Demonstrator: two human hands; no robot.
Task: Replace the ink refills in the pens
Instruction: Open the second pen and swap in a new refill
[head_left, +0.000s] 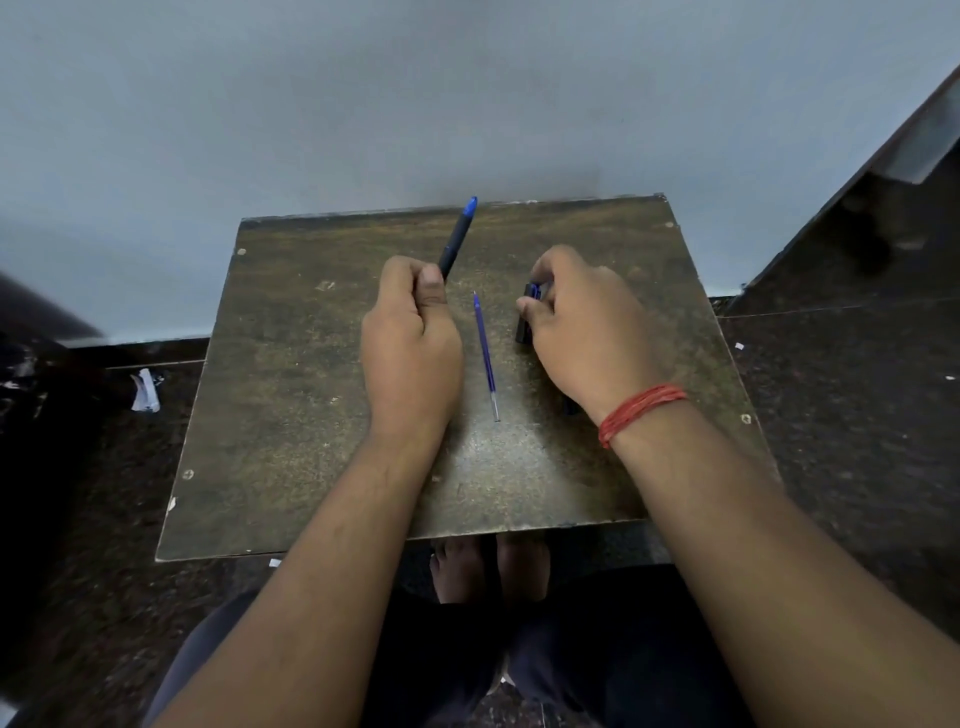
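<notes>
We look down on a worn brown wooden tabletop (311, 389). At ten o'clock from its centre, our left hand (410, 338) grips a dark pen with a blue end (457, 236), pointing to one o'clock. At two o'clock, our right hand (582, 322) pinches a black pen (524, 325) lying on the wood. Between the hands lies a thin blue ink refill (485, 356).

A: Views?
B: One only, head-worn, wide-angle, looking forward and steeply down onto a small wooden table (291, 395); nothing shared with another view.
A: Framing?
B: Close. Wall (363, 104) at 12 o'clock, both forearms enter from 6, lap and bare feet (488, 569) under the near edge. Edges bend.
</notes>
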